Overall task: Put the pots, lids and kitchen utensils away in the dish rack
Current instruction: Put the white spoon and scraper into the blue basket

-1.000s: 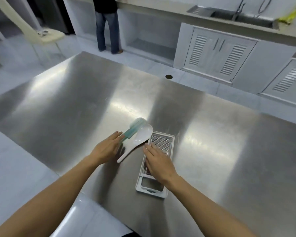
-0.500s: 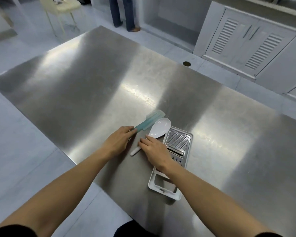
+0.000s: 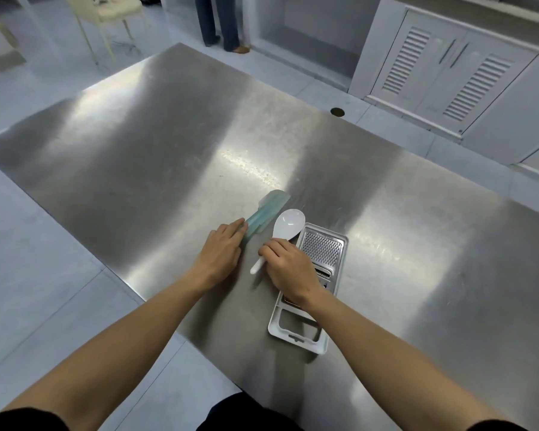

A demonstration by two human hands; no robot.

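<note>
Three utensils lie near the front edge of a steel table (image 3: 168,144). A translucent teal spatula (image 3: 266,209) points away to the upper right, and my left hand (image 3: 221,255) closes over its handle end. Right beside it a white rice spoon (image 3: 288,227) lies bowl up; my right hand (image 3: 290,269) pinches its handle, whose tip sticks out below my fingers. A flat metal grater in a white frame (image 3: 319,253) lies under my right wrist. No dish rack is in view.
Beyond the table's far edge stand white cabinets with louvred doors (image 3: 448,66). A person's legs (image 3: 221,23) show at the counter at the back, and a pale chair (image 3: 106,14) stands at the far left. Grey floor tiles surround the table.
My right hand has slid left off the grater onto the white spoon's handle. My left hand has stayed on the spatula's handle. My view has tilted down and closer.
</note>
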